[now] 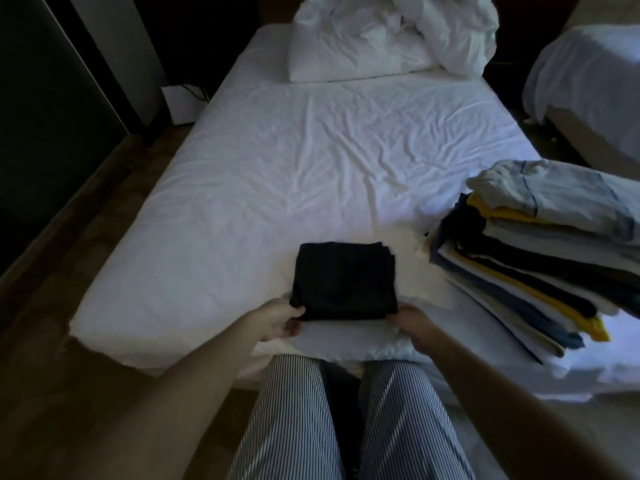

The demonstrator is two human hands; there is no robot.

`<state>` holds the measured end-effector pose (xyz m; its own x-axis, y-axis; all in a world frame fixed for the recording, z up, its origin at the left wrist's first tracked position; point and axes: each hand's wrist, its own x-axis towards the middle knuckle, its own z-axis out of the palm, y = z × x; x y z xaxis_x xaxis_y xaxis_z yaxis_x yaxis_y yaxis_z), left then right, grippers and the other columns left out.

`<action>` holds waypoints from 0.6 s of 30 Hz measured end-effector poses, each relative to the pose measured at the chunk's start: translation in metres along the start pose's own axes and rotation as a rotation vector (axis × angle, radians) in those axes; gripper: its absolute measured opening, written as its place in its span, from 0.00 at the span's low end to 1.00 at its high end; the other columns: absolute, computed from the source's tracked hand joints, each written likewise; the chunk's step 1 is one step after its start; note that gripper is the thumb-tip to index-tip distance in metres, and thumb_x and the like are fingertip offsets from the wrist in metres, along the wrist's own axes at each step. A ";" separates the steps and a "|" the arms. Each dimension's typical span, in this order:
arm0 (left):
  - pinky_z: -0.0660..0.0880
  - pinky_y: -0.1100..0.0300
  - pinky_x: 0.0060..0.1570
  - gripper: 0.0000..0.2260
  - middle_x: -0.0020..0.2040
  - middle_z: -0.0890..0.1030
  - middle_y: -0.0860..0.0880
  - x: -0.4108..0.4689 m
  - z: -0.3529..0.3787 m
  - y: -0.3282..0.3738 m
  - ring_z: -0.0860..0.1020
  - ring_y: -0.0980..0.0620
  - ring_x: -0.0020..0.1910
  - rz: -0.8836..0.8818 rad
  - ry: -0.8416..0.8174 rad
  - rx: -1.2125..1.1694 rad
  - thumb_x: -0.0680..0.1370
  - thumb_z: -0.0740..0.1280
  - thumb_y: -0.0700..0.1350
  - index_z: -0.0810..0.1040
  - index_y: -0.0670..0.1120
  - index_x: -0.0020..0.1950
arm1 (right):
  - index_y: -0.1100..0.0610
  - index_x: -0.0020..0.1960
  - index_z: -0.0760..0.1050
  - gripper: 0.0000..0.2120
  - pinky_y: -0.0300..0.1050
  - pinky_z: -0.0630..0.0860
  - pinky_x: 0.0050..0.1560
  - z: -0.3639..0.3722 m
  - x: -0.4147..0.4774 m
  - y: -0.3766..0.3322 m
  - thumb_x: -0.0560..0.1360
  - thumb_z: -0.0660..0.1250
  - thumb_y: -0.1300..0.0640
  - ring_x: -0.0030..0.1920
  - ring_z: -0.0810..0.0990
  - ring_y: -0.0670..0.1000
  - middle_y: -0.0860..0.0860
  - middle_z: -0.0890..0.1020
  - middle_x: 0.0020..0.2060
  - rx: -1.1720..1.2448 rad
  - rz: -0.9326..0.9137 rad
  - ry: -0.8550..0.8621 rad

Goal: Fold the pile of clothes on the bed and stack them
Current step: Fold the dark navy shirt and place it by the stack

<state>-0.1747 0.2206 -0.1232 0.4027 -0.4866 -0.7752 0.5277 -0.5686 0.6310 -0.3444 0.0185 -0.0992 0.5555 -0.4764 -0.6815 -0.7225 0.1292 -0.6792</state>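
A black garment [343, 280], folded into a small square, lies near the foot edge of the white bed [277, 168]. My left hand [278, 322] grips its near left corner. My right hand [414, 323] holds its near right corner, the fingers partly tucked under the cloth. To the right on the bed stands a stack of folded clothes [533, 261] in blue, yellow, white and dark layers, with a pale blue denim piece on top.
A white pillow [356, 60] and a bunched duvet [450, 26] lie at the head of the bed. A second bed [588, 84] stands at the far right. Dark floor and a dark wall panel run along the left side. My striped trousers [332, 420] touch the foot edge.
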 end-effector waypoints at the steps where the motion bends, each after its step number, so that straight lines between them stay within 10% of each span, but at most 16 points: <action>1: 0.75 0.58 0.45 0.19 0.55 0.77 0.45 0.000 0.000 -0.001 0.75 0.48 0.47 0.017 0.001 0.019 0.80 0.62 0.39 0.66 0.51 0.70 | 0.57 0.44 0.72 0.07 0.40 0.70 0.38 0.000 -0.001 -0.005 0.76 0.59 0.67 0.37 0.71 0.48 0.53 0.73 0.40 -0.064 0.036 0.022; 5: 0.69 0.57 0.61 0.20 0.64 0.76 0.47 -0.005 0.000 0.020 0.74 0.48 0.63 0.125 0.003 0.089 0.79 0.66 0.46 0.69 0.49 0.70 | 0.62 0.40 0.69 0.02 0.43 0.65 0.41 -0.008 -0.001 -0.026 0.71 0.59 0.66 0.40 0.68 0.53 0.55 0.70 0.39 -0.038 0.110 0.114; 10: 0.72 0.58 0.56 0.19 0.59 0.79 0.45 0.002 0.005 0.045 0.77 0.49 0.55 0.136 0.097 -0.085 0.77 0.68 0.46 0.74 0.39 0.65 | 0.58 0.46 0.72 0.03 0.42 0.70 0.37 -0.001 0.009 -0.041 0.75 0.63 0.58 0.38 0.73 0.50 0.52 0.75 0.39 0.316 0.016 0.069; 18: 0.76 0.51 0.48 0.03 0.52 0.78 0.41 0.017 0.017 0.077 0.77 0.46 0.46 0.279 0.234 -0.267 0.79 0.65 0.41 0.72 0.44 0.47 | 0.61 0.62 0.73 0.15 0.56 0.73 0.62 0.004 0.029 -0.057 0.76 0.65 0.61 0.59 0.76 0.60 0.58 0.77 0.59 0.272 -0.152 0.140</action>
<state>-0.1398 0.1574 -0.0870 0.6989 -0.4164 -0.5815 0.5375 -0.2306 0.8111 -0.2853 0.0006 -0.0817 0.5730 -0.6203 -0.5357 -0.4892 0.2655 -0.8308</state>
